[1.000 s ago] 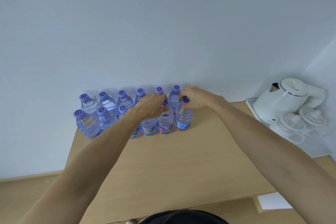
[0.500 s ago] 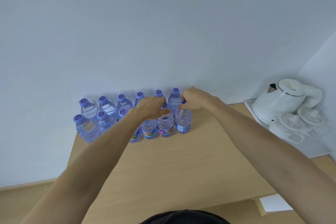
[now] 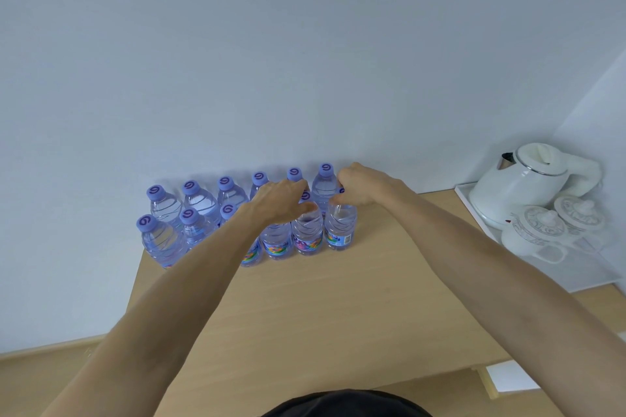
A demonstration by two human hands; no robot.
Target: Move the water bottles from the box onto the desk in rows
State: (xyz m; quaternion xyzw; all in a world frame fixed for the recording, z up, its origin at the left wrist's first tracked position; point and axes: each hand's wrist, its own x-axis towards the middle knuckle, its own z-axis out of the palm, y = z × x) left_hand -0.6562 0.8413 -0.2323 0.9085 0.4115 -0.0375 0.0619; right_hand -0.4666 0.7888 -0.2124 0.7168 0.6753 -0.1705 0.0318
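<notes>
The right hand (image 3: 364,188) curls over the neck and cap of the clear plastic water bottle with a purple cap and a colourful label (image 3: 340,225) at the right end of the front row, fingers closed round its top, probably to steady it upright as it settles against its neighbours. The left hand (image 3: 283,201) lies just beside it, fingers bent down over the tops of the next bottles; the second bottle from the right (image 3: 307,230) shows its purple cap between thumb and fingers, though whether the hand truly grips it or only rests on it I cannot tell. Both bottles stand on the light wooden desk (image 3: 321,308), touching each other in line. Outward from the hands, 2 rows of the same bottles run leftward: a back row of 6 (image 3: 198,198) against the pale wall (image 3: 305,61), and a front row tight before it, partly hidden by the left forearm. Packing them close against the wall likely keeps the rows straight and leaves the front of the desk free. The box is not in view. To the right, well apart, a white electric kettle (image 3: 518,183) and 2 white lidded cups (image 3: 542,230) sit on a white tray (image 3: 582,274).
</notes>
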